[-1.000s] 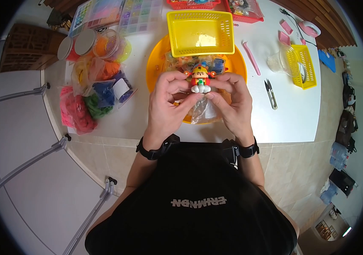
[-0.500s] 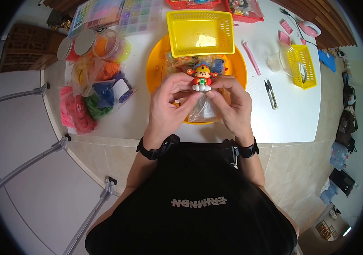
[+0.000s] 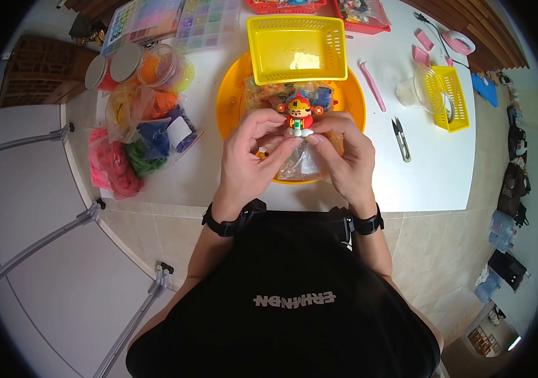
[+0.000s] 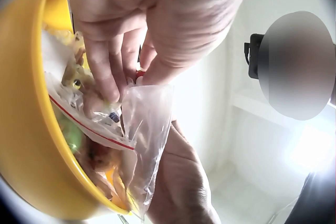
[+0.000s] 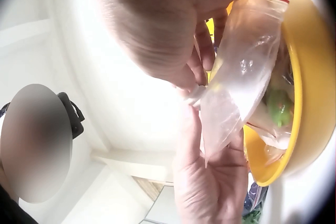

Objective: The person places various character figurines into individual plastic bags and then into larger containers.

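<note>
Both hands hold a small toy figurine (image 3: 300, 118) with a red-and-yellow hat, red robe and white cloud-like base, upright over the round yellow-orange basin (image 3: 227, 101). My left hand (image 3: 248, 151) pinches it from the left, thumb at the base. On the other side my right hand (image 3: 351, 151) pinches it, its thumb also at the base. A clear zip bag (image 4: 149, 134) sticks up from the basin close below the hands. More bagged toys, including a green piece (image 5: 279, 108), lie in the basin. In both wrist views the figurine is mostly hidden by fingers and bag.
A yellow basket (image 3: 255, 57) stands at the basin's far rim. On the left are lidded jars (image 3: 127, 61) and coloured bags (image 3: 117, 164). Thread snips (image 3: 402, 140), pink tweezers (image 3: 373, 86), a clear cup (image 3: 412, 91) and another yellow basket (image 3: 461, 104) lie to the right.
The figurine has tipped forward between the fingers, so more of its hat shows and less of its base. Both hands stay nearly in place.
</note>
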Available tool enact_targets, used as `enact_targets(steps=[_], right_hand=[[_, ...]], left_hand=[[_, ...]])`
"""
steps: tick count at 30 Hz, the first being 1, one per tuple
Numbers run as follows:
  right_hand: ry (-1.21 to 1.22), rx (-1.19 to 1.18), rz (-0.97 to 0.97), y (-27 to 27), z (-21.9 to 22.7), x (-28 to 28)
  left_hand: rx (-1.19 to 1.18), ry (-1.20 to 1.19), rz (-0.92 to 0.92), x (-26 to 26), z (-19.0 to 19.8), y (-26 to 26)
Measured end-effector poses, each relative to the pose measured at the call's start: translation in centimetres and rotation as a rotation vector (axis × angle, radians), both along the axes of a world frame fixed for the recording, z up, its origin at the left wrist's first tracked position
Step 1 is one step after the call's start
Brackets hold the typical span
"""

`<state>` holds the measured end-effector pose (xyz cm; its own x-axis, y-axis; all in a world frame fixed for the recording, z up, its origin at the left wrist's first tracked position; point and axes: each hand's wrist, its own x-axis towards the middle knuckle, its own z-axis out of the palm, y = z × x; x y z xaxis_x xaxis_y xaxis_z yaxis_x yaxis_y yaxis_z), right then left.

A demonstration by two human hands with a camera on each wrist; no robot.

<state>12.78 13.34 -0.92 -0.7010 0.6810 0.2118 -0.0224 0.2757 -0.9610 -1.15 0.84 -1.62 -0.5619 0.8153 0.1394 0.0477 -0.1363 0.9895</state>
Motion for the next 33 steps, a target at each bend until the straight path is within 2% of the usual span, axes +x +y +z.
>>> enact_targets(steps=[5, 9, 12, 18, 26, 29, 33], right_hand=[[0.045, 0.207, 0.115, 0.3, 1.5, -0.2], [0.059, 0.198, 0.134, 0.2, 2.3, -0.3], [0.037, 0.191, 0.141, 0.1, 2.4, -0.3], [0.029, 0.210, 0.175, 0.1, 2.7, -0.3], [0.030, 0.214, 0.184, 0.0, 2.7, -0.3], [0.130, 0.045, 0.103, -0.4, 2.1, -0.3], [0.058, -0.053, 0.018, -0.3, 1.1, 0.2]], left_hand=[[0.075, -0.187, -0.040, 0.1, 0.3, 0.0], [0.065, -0.298, -0.069, -0.6, 0.5, -0.1], [0.117, -0.474, -0.146, -0.9, 1.3, 0.0], [0.053, -0.583, -0.183, -0.8, 2.0, -0.2], [0.062, -0.634, -0.193, -0.8, 1.5, -0.3], [0.039, -0.625, -0.169, -1.0, 1.1, -0.3], [-0.030, -0.574, -0.094, -0.9, 1.8, -0.2]])
